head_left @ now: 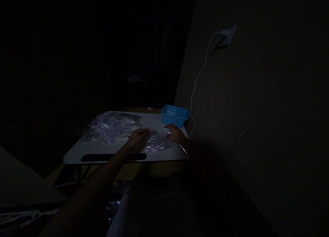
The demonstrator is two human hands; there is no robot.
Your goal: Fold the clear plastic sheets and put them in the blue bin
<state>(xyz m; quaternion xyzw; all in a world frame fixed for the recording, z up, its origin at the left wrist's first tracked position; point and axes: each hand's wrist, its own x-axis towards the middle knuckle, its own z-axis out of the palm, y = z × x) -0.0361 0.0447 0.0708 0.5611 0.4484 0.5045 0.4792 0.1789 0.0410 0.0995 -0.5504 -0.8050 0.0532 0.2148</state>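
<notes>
The room is very dark. On a white folding table (101, 148), a clear plastic bag (159, 142) lies flat between my two hands. My left hand (138, 135) is just left of the bag, fingers pressed together around something thin and pale that is too dim to make out. At the bag's upper right edge, my right hand (175, 133) has its fingers curled, with the plastic appearing caught at the fingertips. A loose heap of clear plastic bags (110, 125) covers the table's left side.
A blue plastic basin (174, 117) stands at the table's back right corner, by the wall. A small cup-like object (150, 109) lies behind the table. A white cable (196, 81) runs down from a wall socket (227, 35). A dark slot (113, 157) lines the table's front edge.
</notes>
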